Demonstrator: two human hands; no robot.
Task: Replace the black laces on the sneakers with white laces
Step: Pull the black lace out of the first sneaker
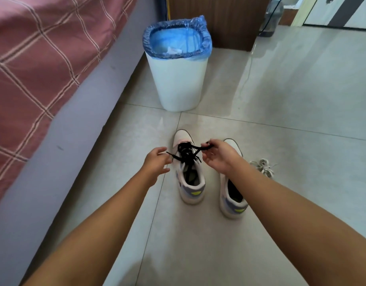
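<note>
Here, black lace (187, 154) loosened, tangled over white sneaker (189, 180) tongue.

Two sneakers (211, 176) side by side, bin (177, 83) behind, laces (262, 165) right

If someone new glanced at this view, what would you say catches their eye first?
Probably the two hands at centre, over the left sneaker: the right hand pinches an end of the black lace, while the left hand reaches in with relaxed fingers. Next, the white bin with its blue liner stands just beyond the shoes. A bundle of white laces lies on the tile floor to the right of the right sneaker.
</note>
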